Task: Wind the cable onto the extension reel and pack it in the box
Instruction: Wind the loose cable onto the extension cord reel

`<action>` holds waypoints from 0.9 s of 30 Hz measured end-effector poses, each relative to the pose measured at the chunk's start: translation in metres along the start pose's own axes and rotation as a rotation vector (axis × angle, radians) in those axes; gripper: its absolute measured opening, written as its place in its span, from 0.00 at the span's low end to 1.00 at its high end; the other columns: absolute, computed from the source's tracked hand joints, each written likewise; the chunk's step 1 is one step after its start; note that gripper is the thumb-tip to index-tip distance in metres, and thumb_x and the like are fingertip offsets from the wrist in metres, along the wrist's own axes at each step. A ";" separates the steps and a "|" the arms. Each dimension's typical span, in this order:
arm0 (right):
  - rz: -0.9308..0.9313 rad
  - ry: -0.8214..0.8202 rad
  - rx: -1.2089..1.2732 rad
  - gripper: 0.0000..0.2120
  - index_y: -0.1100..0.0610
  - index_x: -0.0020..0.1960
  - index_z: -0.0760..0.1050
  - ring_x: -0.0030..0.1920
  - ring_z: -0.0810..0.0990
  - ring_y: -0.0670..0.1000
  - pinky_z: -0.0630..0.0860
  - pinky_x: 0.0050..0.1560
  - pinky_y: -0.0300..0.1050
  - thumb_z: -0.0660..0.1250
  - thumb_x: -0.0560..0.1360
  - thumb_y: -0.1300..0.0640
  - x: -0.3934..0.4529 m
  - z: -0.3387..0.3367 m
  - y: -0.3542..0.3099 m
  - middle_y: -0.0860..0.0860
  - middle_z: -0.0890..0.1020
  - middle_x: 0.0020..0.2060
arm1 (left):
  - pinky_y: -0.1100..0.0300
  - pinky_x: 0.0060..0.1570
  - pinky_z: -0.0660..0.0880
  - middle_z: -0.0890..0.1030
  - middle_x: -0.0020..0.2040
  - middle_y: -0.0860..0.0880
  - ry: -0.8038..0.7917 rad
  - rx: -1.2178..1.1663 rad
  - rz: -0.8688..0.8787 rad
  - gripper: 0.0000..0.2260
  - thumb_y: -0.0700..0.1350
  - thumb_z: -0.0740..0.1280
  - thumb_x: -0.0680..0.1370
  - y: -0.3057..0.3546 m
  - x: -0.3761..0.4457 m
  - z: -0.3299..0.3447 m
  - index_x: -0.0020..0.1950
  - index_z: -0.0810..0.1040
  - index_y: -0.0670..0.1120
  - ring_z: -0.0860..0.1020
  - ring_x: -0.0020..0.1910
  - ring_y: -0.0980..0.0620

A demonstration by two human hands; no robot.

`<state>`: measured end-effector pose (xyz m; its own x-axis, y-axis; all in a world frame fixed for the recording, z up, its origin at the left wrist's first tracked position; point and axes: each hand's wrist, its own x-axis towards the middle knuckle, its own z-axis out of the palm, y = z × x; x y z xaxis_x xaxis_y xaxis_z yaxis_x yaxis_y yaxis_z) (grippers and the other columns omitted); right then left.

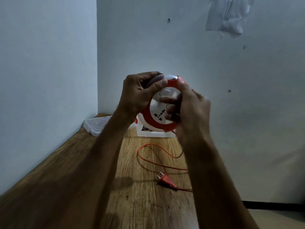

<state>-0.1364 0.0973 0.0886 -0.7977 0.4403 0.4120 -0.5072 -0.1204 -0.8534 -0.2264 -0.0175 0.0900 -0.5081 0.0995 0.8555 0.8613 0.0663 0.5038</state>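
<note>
I hold a round red and white extension reel (158,111) up in the air above the wooden table (145,204). My left hand (138,95) grips its upper left rim, thumb on the red band. My right hand (188,109), blurred, has its fingers curled over the white socket face. The orange cable (148,156) hangs from the reel and loops loosely on the table, ending in a red two-pin plug (165,179). Behind the reel the clear plastic box (155,133) stands on the table against the wall.
A clear plastic lid (96,125) lies in the far left corner of the table. Walls close the table on the left and back. The table's right edge drops to the floor (277,217). A white bag (229,15) hangs on the wall.
</note>
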 end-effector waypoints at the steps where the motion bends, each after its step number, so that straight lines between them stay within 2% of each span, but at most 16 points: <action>1: -0.228 -0.068 -0.229 0.11 0.58 0.56 0.79 0.30 0.83 0.46 0.78 0.29 0.38 0.69 0.79 0.51 0.003 -0.005 -0.002 0.55 0.87 0.41 | 0.67 0.49 0.80 0.84 0.51 0.59 0.003 -0.024 -0.020 0.10 0.47 0.70 0.79 0.000 -0.001 -0.002 0.60 0.81 0.51 0.85 0.50 0.60; 3: -0.586 -0.166 -0.694 0.09 0.57 0.54 0.80 0.38 0.85 0.47 0.82 0.35 0.41 0.72 0.77 0.54 0.012 -0.016 -0.004 0.52 0.86 0.47 | 0.68 0.46 0.80 0.84 0.48 0.65 0.011 -0.046 -0.034 0.08 0.46 0.70 0.79 0.000 -0.001 -0.005 0.57 0.81 0.55 0.85 0.48 0.61; 4: -0.665 -0.215 -0.884 0.10 0.56 0.56 0.80 0.45 0.85 0.48 0.83 0.41 0.43 0.73 0.76 0.55 0.015 -0.021 -0.004 0.51 0.84 0.52 | 0.68 0.46 0.80 0.84 0.47 0.66 0.017 -0.050 -0.037 0.07 0.46 0.70 0.80 0.000 0.000 -0.006 0.56 0.81 0.56 0.85 0.48 0.60; 7: -0.646 -0.409 -1.178 0.22 0.50 0.68 0.77 0.62 0.78 0.55 0.83 0.55 0.49 0.73 0.75 0.61 0.020 -0.028 0.002 0.55 0.73 0.67 | 0.65 0.48 0.81 0.84 0.51 0.61 0.051 -0.034 -0.065 0.11 0.48 0.70 0.79 -0.004 0.003 -0.010 0.61 0.82 0.50 0.85 0.50 0.58; 10: -0.693 -0.512 -1.299 0.30 0.44 0.73 0.72 0.65 0.76 0.58 0.81 0.59 0.53 0.73 0.74 0.60 0.020 -0.027 0.009 0.57 0.64 0.72 | 0.63 0.51 0.82 0.84 0.54 0.55 0.076 -0.017 -0.117 0.14 0.48 0.71 0.79 -0.009 0.003 -0.016 0.63 0.81 0.47 0.85 0.52 0.55; 14: -0.710 -0.522 -1.369 0.30 0.40 0.74 0.69 0.64 0.77 0.61 0.83 0.56 0.55 0.71 0.76 0.59 0.018 -0.020 0.021 0.58 0.61 0.75 | 0.63 0.51 0.82 0.84 0.53 0.55 0.076 -0.037 -0.153 0.14 0.48 0.70 0.79 -0.009 0.003 -0.021 0.63 0.81 0.47 0.85 0.52 0.55; 17: -0.796 -0.384 -1.353 0.28 0.42 0.73 0.72 0.62 0.79 0.62 0.84 0.54 0.56 0.72 0.76 0.59 0.015 -0.016 0.031 0.60 0.65 0.72 | 0.62 0.51 0.82 0.84 0.54 0.54 0.065 -0.033 -0.145 0.14 0.48 0.71 0.79 -0.009 0.004 -0.020 0.63 0.81 0.46 0.85 0.52 0.55; 21: -0.850 -0.190 -1.227 0.23 0.47 0.67 0.79 0.55 0.83 0.64 0.85 0.50 0.58 0.76 0.73 0.57 0.013 -0.012 0.045 0.62 0.75 0.65 | 0.65 0.49 0.81 0.84 0.53 0.56 0.046 -0.038 -0.116 0.14 0.47 0.72 0.78 -0.007 0.004 -0.015 0.63 0.82 0.45 0.85 0.52 0.59; 24: -0.835 -0.063 -1.174 0.27 0.49 0.69 0.77 0.47 0.84 0.59 0.85 0.45 0.51 0.77 0.70 0.53 0.011 -0.012 0.051 0.60 0.81 0.56 | 0.66 0.47 0.81 0.83 0.51 0.61 0.039 -0.026 -0.096 0.11 0.48 0.71 0.78 -0.005 0.003 -0.015 0.61 0.82 0.50 0.84 0.50 0.62; 27: -0.750 0.037 -0.942 0.29 0.54 0.69 0.76 0.46 0.86 0.52 0.84 0.48 0.44 0.75 0.71 0.44 0.008 -0.006 0.053 0.55 0.85 0.56 | 0.63 0.47 0.82 0.85 0.52 0.56 0.040 -0.021 -0.077 0.12 0.47 0.72 0.78 -0.005 0.002 -0.011 0.61 0.83 0.47 0.85 0.50 0.59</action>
<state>-0.1677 0.1004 0.0450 -0.3882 0.1499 0.9093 -0.3911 0.8666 -0.3098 -0.2312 -0.0281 0.0903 -0.5726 0.0554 0.8179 0.8198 0.0511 0.5704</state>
